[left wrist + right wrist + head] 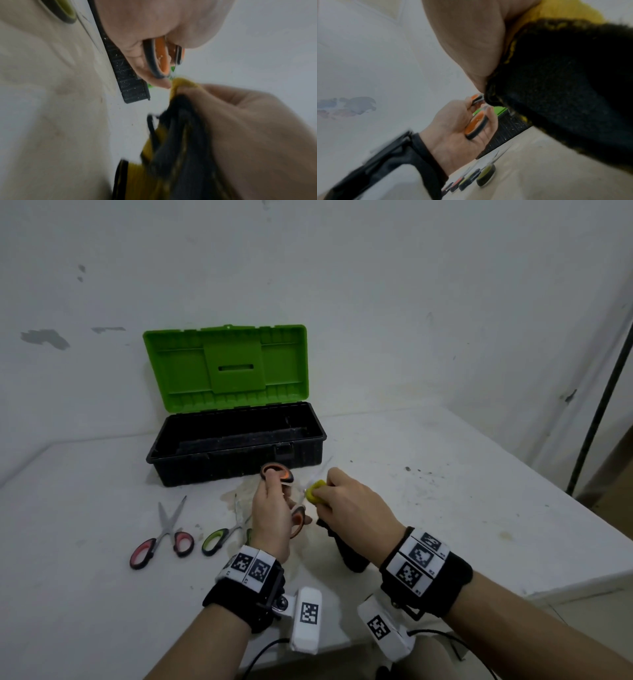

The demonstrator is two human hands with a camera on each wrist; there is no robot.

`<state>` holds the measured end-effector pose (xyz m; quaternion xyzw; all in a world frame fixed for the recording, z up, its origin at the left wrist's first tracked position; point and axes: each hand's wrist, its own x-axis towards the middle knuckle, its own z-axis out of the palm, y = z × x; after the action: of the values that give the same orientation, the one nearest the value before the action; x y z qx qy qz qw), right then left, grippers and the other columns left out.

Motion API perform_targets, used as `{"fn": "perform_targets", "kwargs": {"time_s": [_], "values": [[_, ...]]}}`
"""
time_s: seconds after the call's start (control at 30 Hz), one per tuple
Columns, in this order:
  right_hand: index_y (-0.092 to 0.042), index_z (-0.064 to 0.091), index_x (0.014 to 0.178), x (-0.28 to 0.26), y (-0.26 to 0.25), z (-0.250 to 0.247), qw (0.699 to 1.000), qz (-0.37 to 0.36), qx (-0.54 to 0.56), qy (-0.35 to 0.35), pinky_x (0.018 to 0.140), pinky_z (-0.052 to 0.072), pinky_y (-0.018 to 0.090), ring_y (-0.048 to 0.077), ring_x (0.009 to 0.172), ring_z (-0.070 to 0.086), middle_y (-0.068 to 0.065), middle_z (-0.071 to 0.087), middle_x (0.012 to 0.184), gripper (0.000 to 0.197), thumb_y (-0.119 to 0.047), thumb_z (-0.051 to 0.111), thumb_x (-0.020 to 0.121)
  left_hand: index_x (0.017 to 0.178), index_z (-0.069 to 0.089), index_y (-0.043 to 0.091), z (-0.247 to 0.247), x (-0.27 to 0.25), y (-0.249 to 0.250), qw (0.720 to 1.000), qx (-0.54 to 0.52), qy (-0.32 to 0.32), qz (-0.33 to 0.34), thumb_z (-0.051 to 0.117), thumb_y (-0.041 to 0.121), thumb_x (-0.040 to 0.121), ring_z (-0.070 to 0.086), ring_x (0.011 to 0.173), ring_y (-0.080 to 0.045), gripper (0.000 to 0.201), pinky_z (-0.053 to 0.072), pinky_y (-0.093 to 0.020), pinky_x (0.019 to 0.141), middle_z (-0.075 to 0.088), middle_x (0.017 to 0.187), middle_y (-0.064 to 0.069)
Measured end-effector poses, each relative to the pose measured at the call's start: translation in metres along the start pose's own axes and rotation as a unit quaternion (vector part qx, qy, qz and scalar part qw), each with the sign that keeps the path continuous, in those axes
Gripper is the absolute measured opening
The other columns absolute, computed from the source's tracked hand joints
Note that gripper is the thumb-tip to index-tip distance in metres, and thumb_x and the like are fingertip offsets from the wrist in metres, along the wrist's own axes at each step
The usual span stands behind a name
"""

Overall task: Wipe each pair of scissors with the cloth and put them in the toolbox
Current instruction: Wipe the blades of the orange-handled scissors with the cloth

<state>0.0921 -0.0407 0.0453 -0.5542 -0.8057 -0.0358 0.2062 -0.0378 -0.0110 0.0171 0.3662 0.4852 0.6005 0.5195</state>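
My left hand (274,508) grips the orange-handled scissors (278,472) by their loops, held above the table in front of the toolbox (236,440). The orange loops (159,58) (476,124) sit round my fingers. My right hand (346,501) grips the yellow and black cloth (315,490) bunched round the blades, whose thin tip pokes out beyond it. The cloth (171,142) (565,88) hangs down dark below my right hand. Red-handled scissors (161,539) and green-handled scissors (222,537) lie on the table to the left.
The black toolbox stands open with its green lid (226,368) leaning back against the white wall. The white table (445,491) is stained near the box. Its right edge drops off near a dark pole (599,405).
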Motion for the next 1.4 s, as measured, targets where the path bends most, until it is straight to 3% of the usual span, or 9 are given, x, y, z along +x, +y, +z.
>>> {"fn": "perform_targets", "kwargs": {"time_s": [0.07, 0.27, 0.4, 0.57, 0.7, 0.93, 1.1, 1.2, 1.4], "values": [[-0.01, 0.067, 0.093, -0.002, 0.007, -0.001, 1.0, 0.017, -0.003, -0.011, 0.058, 0.047, 0.039, 0.021, 0.067, 0.045, -0.001, 0.036, 0.088, 0.022, -0.024, 0.05, 0.099, 0.096, 0.059, 0.019, -0.003, 0.005, 0.001, 1.0, -0.019, 0.016, -0.014, 0.035, 0.045, 0.106, 0.058, 0.052, -0.016, 0.037, 0.054, -0.034, 0.052, 0.058, 0.07, -0.004], [-0.016, 0.067, 0.103, 0.003, -0.003, -0.001, 1.0, -0.004, 0.022, 0.006, 0.057, 0.046, 0.037, 0.02, 0.07, 0.049, 0.0, 0.041, 0.092, 0.019, -0.024, 0.052, 0.097, 0.107, 0.064, 0.014, 0.004, 0.003, -0.007, 0.998, -0.029, -0.03, -0.055, 0.038, 0.043, 0.106, 0.074, 0.094, -0.026, 0.04, 0.057, -0.039, 0.071, 0.076, 0.103, -0.013], [-0.017, 0.067, 0.106, 0.003, 0.002, 0.002, 1.0, 0.006, 0.025, 0.0, 0.06, 0.048, 0.038, 0.016, 0.07, 0.041, -0.001, 0.038, 0.092, 0.02, -0.025, 0.051, 0.097, 0.111, 0.065, 0.005, 0.007, 0.001, -0.007, 0.998, -0.031, -0.026, -0.046, 0.037, 0.037, 0.107, 0.075, 0.091, -0.027, 0.043, 0.059, -0.048, 0.081, 0.076, 0.103, -0.015], [-0.018, 0.07, 0.097, 0.005, 0.021, -0.005, 0.998, 0.034, 0.026, 0.05, 0.057, 0.049, 0.041, 0.017, 0.064, 0.042, -0.002, 0.038, 0.087, 0.017, -0.022, 0.053, 0.096, 0.103, 0.061, -0.004, 0.003, 0.005, -0.008, 0.998, -0.049, -0.002, -0.036, 0.036, 0.032, 0.108, 0.076, 0.082, -0.032, 0.044, 0.061, -0.039, 0.072, 0.074, 0.097, -0.023], [-0.019, 0.07, 0.1, -0.005, 0.005, -0.001, 0.998, -0.042, 0.026, 0.041, 0.049, 0.043, 0.033, 0.015, 0.066, 0.041, 0.001, 0.044, 0.087, 0.014, -0.025, 0.058, 0.095, 0.101, 0.066, 0.002, 0.006, 0.005, -0.009, 1.0, 0.01, -0.027, -0.01, 0.034, 0.036, 0.108, 0.076, 0.083, -0.023, 0.047, 0.06, -0.036, 0.067, 0.077, 0.095, -0.014], [-0.022, 0.07, 0.099, 0.002, 0.025, -0.003, 0.997, -0.013, 0.012, 0.077, 0.048, 0.033, 0.029, 0.013, 0.063, 0.033, -0.005, 0.035, 0.083, 0.013, -0.02, 0.058, 0.095, 0.095, 0.064, 0.007, 0.006, 0.001, -0.004, 0.999, 0.016, -0.027, 0.017, 0.033, 0.034, 0.109, 0.076, 0.074, -0.021, 0.044, 0.06, -0.035, 0.071, 0.079, 0.084, -0.006], [-0.028, 0.065, 0.1, -0.008, 0.01, -0.006, 0.995, -0.102, -0.023, 0.003, 0.045, 0.036, 0.03, 0.015, 0.073, 0.042, -0.002, 0.045, 0.091, 0.009, -0.026, 0.058, 0.094, 0.094, 0.067, 0.009, 0.009, -0.002, 0.0, 0.997, 0.049, -0.054, 0.029, 0.034, 0.033, 0.108, 0.076, 0.081, -0.02, 0.043, 0.06, -0.032, 0.066, 0.079, 0.086, -0.003], [-0.029, 0.066, 0.098, -0.01, 0.015, -0.005, 0.995, -0.096, -0.034, 0.003, 0.042, 0.037, 0.028, 0.017, 0.074, 0.048, -0.003, 0.046, 0.09, 0.011, -0.023, 0.067, 0.09, 0.099, 0.065, 0.003, 0.007, -0.001, -0.002, 0.998, 0.035, -0.046, 0.021, 0.035, 0.034, 0.108, 0.076, 0.084, -0.025, 0.044, 0.062, -0.037, 0.072, 0.078, 0.089, -0.009], [-0.025, 0.067, 0.098, -0.016, 0.013, -0.008, 0.995, -0.099, -0.018, 0.023, 0.042, 0.037, 0.027, 0.016, 0.071, 0.046, -0.001, 0.045, 0.088, 0.007, -0.024, 0.065, 0.09, 0.104, 0.061, -0.001, 0.004, 0.001, -0.002, 0.999, -0.007, -0.047, -0.003, 0.035, 0.035, 0.108, 0.077, 0.083, -0.025, 0.044, 0.061, -0.032, 0.063, 0.076, 0.094, -0.016]]}}
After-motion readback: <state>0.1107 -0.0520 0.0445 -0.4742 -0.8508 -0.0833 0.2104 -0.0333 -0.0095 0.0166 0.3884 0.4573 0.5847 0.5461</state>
